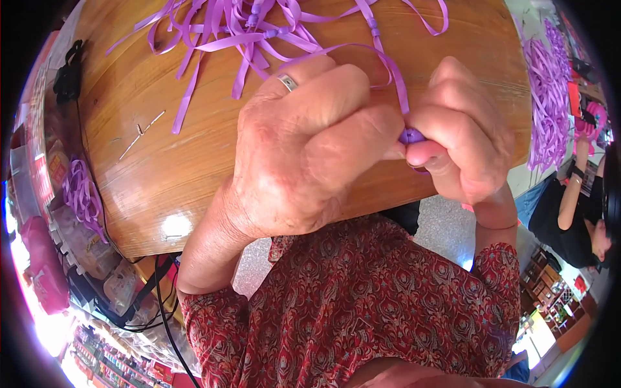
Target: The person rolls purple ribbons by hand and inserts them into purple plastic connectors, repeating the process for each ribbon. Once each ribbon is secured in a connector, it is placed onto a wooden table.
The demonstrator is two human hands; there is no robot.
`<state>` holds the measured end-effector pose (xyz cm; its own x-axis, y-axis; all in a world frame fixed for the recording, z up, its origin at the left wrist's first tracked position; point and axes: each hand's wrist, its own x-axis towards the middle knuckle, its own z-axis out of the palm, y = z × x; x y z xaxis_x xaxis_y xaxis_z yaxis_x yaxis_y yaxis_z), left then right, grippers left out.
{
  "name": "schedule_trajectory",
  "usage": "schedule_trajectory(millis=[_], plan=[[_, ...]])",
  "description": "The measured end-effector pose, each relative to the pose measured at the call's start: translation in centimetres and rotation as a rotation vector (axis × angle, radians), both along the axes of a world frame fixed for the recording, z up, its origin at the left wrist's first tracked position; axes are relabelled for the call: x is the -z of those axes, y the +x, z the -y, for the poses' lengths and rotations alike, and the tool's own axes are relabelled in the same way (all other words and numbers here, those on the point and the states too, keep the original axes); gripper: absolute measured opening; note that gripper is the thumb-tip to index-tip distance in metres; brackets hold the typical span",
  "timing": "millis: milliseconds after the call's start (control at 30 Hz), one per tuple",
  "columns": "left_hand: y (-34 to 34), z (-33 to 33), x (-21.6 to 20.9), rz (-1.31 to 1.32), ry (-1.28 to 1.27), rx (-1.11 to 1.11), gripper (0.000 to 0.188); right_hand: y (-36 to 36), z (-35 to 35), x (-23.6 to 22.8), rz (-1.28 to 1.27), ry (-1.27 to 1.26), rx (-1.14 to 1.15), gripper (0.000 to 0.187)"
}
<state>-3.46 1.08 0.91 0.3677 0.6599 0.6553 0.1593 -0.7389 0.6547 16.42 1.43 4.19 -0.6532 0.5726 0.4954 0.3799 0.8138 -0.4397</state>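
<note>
Left hand and right hand, both curled, pinch a small purple plastic fastener between them near the table's front edge; it could pop loose if a thumb slips. Beyond, the purple ribbon could snag, running toward the tangled ribbon pile on the wooden table.

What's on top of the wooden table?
Visible: a tangle of purple ribbons at the far side and a thin stick-like item toward the left. Covered, so can't tell: whatever lies beneath the ribbons or behind the left hand and right hand.
</note>
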Motion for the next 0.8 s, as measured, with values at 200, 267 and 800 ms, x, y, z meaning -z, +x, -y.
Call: schedule_trajectory(millis=[200, 267, 800], plan=[[0.7, 0.4, 0.6, 0.058, 0.157, 0.058, 0.024, 0.2, 0.7, -1.4, 0.020, -0.328, -0.099, 0.036], [1.0, 0.8, 0.8, 0.081, 0.168, 0.067, 0.026, 0.5, 1.2, -1.9, 0.032, -0.447, -0.118, 0.036], [0.4, 2.9, 0.0, -0.372, 0.230, 0.066, 0.032, 0.3, 4.1, -1.3, -0.286, -1.499, 0.201, 0.029]])
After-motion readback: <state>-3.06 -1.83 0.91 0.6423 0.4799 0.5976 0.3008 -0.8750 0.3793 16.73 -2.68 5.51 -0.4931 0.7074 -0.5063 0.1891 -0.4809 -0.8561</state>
